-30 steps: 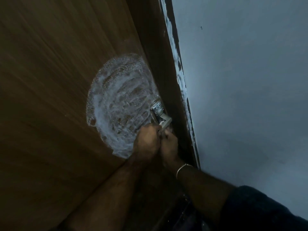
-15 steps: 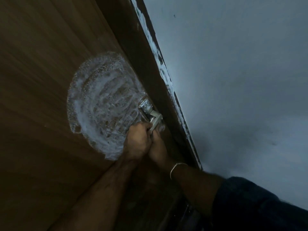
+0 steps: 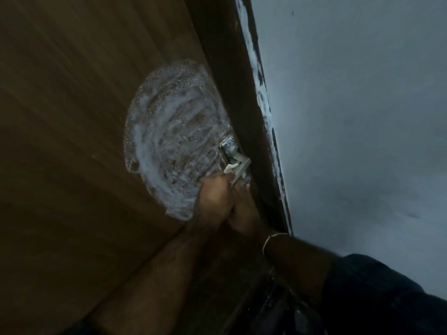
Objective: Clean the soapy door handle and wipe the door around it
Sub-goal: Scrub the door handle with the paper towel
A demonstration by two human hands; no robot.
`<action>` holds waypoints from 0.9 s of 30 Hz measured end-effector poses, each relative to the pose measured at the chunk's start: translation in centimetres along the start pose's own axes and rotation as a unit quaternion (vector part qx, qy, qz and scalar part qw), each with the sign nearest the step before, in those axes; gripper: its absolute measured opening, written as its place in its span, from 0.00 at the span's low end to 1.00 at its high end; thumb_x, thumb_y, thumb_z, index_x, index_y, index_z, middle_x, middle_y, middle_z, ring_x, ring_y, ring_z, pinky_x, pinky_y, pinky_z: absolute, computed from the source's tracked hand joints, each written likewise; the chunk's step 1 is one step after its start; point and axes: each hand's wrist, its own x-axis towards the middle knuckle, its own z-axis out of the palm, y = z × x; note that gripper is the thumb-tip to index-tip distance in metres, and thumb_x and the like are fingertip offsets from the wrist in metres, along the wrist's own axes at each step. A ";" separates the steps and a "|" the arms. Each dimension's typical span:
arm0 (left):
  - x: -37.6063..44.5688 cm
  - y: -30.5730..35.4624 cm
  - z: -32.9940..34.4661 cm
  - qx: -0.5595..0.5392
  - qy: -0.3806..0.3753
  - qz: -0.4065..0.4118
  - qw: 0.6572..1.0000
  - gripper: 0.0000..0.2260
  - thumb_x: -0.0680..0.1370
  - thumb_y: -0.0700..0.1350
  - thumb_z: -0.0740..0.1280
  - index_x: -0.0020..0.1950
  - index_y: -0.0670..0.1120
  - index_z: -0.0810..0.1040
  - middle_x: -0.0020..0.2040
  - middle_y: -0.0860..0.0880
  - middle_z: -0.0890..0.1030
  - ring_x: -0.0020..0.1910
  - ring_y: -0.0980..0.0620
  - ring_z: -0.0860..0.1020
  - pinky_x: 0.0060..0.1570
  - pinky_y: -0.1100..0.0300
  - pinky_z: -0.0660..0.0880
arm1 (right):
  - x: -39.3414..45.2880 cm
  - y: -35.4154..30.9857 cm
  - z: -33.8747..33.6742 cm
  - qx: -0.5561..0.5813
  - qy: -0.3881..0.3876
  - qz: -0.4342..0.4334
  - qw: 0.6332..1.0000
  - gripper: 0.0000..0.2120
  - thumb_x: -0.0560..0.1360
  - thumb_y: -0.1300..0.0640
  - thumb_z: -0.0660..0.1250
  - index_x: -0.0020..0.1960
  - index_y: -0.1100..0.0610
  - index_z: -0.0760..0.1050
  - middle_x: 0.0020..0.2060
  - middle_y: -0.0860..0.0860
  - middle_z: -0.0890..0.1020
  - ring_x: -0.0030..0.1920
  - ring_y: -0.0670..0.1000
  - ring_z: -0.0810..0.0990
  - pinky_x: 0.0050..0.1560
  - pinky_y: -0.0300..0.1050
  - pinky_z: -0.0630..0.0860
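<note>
The head view shows the door handle [image 3: 238, 165], a metal lever mounted at the right edge of the brown door [image 3: 72, 141], just beside the dark door frame [image 3: 232, 68]. Both hands press together at its lower end: the left hand [image 3: 212, 199] grips closed around the lever, while the right hand [image 3: 244, 211] touches it from the right, its grip state indeterminable. A rounded patch of soap foam [image 3: 174, 141] covers the door left of the handle.

text: we read none | labels, brands, numbers, signs: we find none legible | surfaces checked: wooden door [image 3: 72, 141], metal door handle [image 3: 238, 165], painted wall [image 3: 350, 117] | light: dim
</note>
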 end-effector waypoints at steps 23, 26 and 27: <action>-1.1 -1.8 2.2 -0.085 0.046 -0.007 0.995 0.17 0.84 0.39 0.62 0.73 0.42 0.77 0.70 0.43 0.79 0.68 0.46 0.77 0.70 0.58 0.69 | 0.0 4.8 0.3 -0.238 -0.074 0.043 0.967 0.36 0.81 0.41 0.59 0.81 0.47 0.45 0.81 0.49 0.49 0.79 0.60 0.51 0.76 0.65 0.48; -1.1 -2.0 2.2 -0.104 0.062 -0.003 0.993 0.16 0.84 0.38 0.62 0.71 0.41 0.78 0.68 0.41 0.80 0.66 0.44 0.78 0.68 0.57 0.70 | 0.6 4.4 0.7 -0.183 -0.035 0.029 0.982 0.35 0.78 0.41 0.62 0.80 0.50 0.54 0.79 0.52 0.58 0.78 0.59 0.54 0.74 0.65 0.51; -1.1 -2.0 2.2 -0.105 0.070 -0.006 0.992 0.16 0.84 0.38 0.63 0.71 0.40 0.78 0.67 0.40 0.80 0.65 0.43 0.78 0.68 0.57 0.71 | 0.7 4.2 0.9 -0.156 -0.025 0.024 0.987 0.34 0.77 0.41 0.63 0.79 0.51 0.57 0.78 0.53 0.60 0.78 0.59 0.55 0.74 0.65 0.51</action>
